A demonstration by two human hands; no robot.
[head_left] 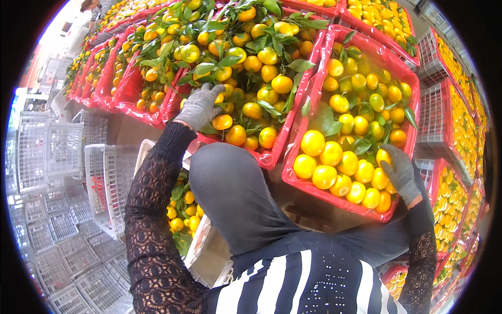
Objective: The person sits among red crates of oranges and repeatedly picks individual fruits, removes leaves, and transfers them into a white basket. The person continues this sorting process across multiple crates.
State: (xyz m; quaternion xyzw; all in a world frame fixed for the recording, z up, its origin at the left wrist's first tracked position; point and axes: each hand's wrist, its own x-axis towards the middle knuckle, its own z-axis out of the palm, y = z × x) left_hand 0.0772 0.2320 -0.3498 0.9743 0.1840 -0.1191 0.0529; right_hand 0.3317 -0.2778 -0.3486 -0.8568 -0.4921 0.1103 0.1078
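My left hand [200,108], in a grey knit glove, rests at the near left edge of a heap of leafy mandarins [252,64]. Its fingers are spread against the fruit, and none is gripped. The heap fills a crate lined with red plastic [273,156]. To the right, my right hand [401,170], in a matching glove, has its fingers closed on a mandarin [384,156] at the right side of a second red-lined crate [334,194]. Near its front edge, bare mandarins [324,177] sit in close rows; leafy ones lie farther back.
Red-lined crates of mandarins [376,18] stand behind, with stacked crates [435,112] at the right. Grey plastic crates [63,152] crowd the left. A pale crate [203,235] with leafy mandarins stands beside my left leg. Another person [90,6] is at the far left.
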